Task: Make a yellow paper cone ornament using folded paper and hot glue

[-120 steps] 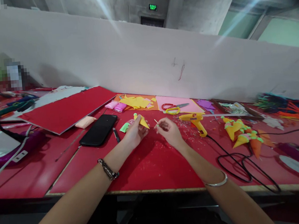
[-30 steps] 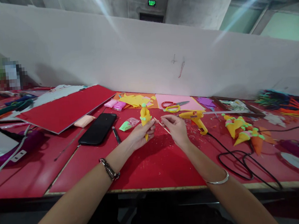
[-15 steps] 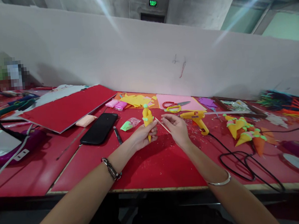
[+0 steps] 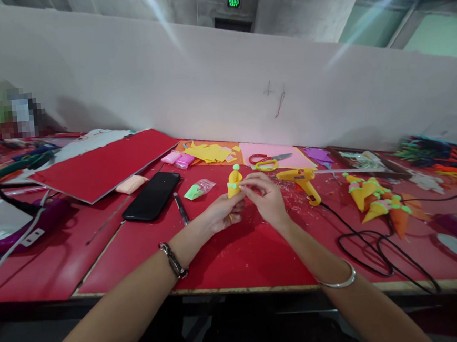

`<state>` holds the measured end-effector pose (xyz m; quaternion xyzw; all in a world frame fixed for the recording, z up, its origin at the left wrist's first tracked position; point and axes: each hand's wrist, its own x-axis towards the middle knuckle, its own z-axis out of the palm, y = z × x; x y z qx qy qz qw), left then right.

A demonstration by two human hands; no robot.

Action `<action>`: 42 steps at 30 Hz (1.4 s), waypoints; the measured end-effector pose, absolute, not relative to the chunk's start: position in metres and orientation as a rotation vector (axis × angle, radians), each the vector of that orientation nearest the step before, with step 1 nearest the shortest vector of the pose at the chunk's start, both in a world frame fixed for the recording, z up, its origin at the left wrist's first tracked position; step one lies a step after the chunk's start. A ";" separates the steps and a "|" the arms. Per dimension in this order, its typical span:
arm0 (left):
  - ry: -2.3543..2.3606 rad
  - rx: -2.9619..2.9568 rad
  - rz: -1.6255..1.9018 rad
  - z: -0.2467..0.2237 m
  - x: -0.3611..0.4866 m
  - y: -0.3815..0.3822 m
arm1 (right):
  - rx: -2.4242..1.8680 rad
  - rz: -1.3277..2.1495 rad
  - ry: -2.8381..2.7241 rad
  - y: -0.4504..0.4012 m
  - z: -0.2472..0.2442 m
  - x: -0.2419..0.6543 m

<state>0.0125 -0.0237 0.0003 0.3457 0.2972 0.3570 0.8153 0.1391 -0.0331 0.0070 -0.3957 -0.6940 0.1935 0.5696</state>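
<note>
My left hand (image 4: 228,210) is closed around the lower part of a small yellow cone-shaped craft piece (image 4: 235,177). The piece stands upright, topped by a light green ball, with a pale green trim around its middle. My right hand (image 4: 269,195) has its thumb and fingertips pinched together against the right side of the piece, at the trim. Whatever lies between those fingertips is hidden. To the right of my hands lies a yellow glue gun (image 4: 302,182). Left of them is a clear bag with light green clay (image 4: 199,189).
A black phone (image 4: 151,197) and a dark pen (image 4: 181,208) lie to the left. Scissors (image 4: 267,161) rest on pink paper at the back. Several yellow and orange cone pieces (image 4: 373,194) sit at the right, near a looped black cord (image 4: 371,252). A white partition (image 4: 206,83) stands behind.
My right hand has moved in until its fingertips meet the yellow piece. The thin pale stick seen by it before is out of sight. The piece has shifted slightly right and turned.
</note>
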 end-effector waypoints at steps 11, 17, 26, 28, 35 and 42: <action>0.671 0.829 0.795 -0.004 0.015 -0.025 | -1.013 0.489 -1.610 -0.034 0.007 0.139; 0.679 0.854 0.798 -0.003 0.015 -0.025 | -1.031 0.593 -1.535 -0.031 0.004 0.138; 0.660 0.886 0.770 -0.001 0.014 -0.028 | -0.932 1.001 -1.329 -0.023 -0.006 0.138; 0.664 0.890 0.769 -0.001 0.014 -0.028 | -0.931 1.041 -1.335 -0.024 -0.006 0.138; 0.663 0.904 0.756 -0.001 0.014 -0.029 | -0.942 1.040 -1.322 -0.025 -0.004 0.136; 0.658 0.896 0.739 0.001 0.015 -0.030 | -0.940 1.023 -1.295 -0.027 -0.003 0.135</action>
